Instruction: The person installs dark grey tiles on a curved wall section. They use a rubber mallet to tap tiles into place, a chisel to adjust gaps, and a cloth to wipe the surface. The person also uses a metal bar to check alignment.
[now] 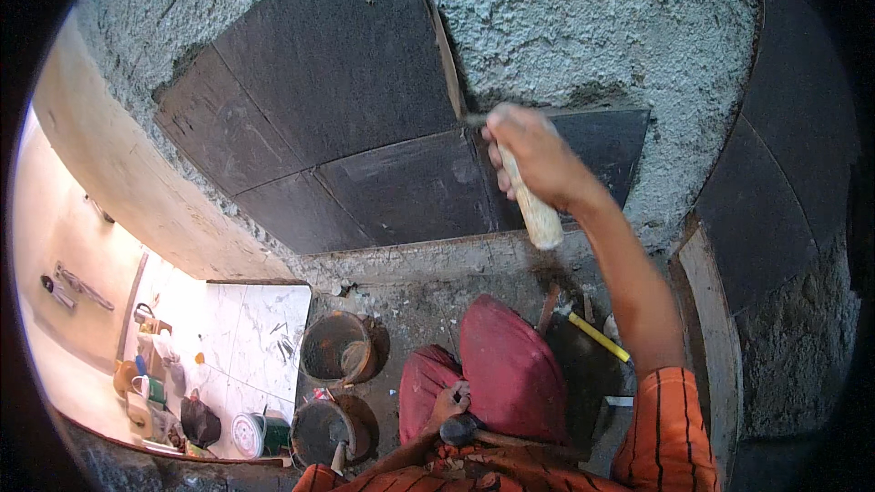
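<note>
My right hand (533,159) is closed on a tool with a pale, worn handle (540,219); its narrow tip (476,118) is at the joint between dark grey tiles (337,55) on the rough plastered wall (574,27). A thin raised strip (447,64) runs along the big tile's right edge. Low in my lap, my left hand (453,401) is curled, and what it holds, if anything, is too small to make out. A mallet with a black head (460,428) lies just below it, across my lap.
Two buckets (335,346) stand left of my knees, the lower holding a tool. A yellow-handled tool (597,335) lies right of me. More dark tiles (793,128) line the right wall. Through an opening at left, pails and bags (200,419) sit on white marble-look tiles (255,328).
</note>
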`<action>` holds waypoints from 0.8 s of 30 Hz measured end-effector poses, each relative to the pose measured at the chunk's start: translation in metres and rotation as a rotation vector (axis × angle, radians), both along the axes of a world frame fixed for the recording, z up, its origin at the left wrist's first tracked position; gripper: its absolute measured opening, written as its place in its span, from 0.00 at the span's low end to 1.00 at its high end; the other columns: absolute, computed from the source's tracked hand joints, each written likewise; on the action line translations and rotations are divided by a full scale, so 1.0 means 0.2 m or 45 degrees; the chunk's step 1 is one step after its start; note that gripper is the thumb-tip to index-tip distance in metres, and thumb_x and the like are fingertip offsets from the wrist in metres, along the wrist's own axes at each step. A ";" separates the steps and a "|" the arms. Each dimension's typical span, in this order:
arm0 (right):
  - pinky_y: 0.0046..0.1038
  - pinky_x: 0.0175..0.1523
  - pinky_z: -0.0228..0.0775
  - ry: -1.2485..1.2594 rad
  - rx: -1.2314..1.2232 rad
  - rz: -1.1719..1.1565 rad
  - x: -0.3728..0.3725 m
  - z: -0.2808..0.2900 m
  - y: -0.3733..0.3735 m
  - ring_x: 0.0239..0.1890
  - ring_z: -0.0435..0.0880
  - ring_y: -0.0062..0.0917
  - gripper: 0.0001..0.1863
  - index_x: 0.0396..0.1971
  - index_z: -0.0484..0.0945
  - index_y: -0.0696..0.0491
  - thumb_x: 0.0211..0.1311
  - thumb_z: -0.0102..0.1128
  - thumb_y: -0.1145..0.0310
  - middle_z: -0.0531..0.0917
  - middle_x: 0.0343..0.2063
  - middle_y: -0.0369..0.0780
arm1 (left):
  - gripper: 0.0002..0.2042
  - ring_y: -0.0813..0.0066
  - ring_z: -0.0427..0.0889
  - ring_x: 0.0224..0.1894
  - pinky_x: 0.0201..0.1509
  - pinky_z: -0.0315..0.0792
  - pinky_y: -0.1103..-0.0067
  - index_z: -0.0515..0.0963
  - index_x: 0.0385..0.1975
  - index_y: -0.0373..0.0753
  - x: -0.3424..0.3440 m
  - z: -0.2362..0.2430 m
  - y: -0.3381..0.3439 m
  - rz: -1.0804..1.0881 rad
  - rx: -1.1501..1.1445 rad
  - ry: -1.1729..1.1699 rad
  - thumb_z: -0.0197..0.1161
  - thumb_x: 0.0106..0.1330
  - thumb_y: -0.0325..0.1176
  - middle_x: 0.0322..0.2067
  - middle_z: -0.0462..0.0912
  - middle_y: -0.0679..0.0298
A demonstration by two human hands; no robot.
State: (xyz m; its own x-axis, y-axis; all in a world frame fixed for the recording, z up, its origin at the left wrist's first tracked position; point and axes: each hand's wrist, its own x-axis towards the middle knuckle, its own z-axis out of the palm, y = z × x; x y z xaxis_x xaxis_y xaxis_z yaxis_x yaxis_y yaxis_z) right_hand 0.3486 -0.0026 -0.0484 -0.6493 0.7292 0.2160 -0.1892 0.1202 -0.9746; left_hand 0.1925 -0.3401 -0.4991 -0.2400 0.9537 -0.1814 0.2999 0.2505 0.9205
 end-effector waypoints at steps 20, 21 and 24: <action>0.25 0.18 0.64 -0.702 -0.491 -0.060 0.55 -1.57 -0.37 0.14 0.71 0.19 0.16 0.24 0.72 0.53 0.65 0.50 0.56 0.71 0.16 0.34 | 0.12 0.83 0.70 0.31 0.37 0.67 0.81 0.74 0.41 0.38 -0.05 0.04 0.00 -0.067 0.013 0.036 0.55 0.57 0.30 0.28 0.73 0.73; 0.25 0.18 0.63 -0.490 -0.381 -0.077 0.52 -1.50 -0.36 0.14 0.71 0.19 0.16 0.24 0.71 0.52 0.64 0.50 0.56 0.71 0.16 0.33 | 0.10 0.83 0.69 0.30 0.35 0.66 0.81 0.73 0.38 0.39 0.00 0.13 -0.01 -0.017 0.058 0.044 0.56 0.57 0.31 0.26 0.70 0.74; 0.24 0.20 0.64 -0.162 -0.180 -0.076 0.37 -1.18 -0.28 0.17 0.70 0.19 0.13 0.28 0.69 0.51 0.65 0.48 0.57 0.70 0.19 0.32 | 0.18 0.77 0.74 0.32 0.41 0.69 0.78 0.72 0.47 0.37 0.00 0.14 0.02 -0.036 -0.079 -0.088 0.54 0.55 0.30 0.29 0.76 0.68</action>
State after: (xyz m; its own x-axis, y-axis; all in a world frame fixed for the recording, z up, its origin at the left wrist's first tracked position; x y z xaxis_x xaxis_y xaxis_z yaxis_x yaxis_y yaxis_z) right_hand 0.4225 -0.0589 -0.2844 -0.6193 0.7847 0.0274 -0.0598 -0.0123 -0.9981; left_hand 0.1929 -0.3367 -0.4717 -0.1983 0.9464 -0.2551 0.2440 0.2998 0.9223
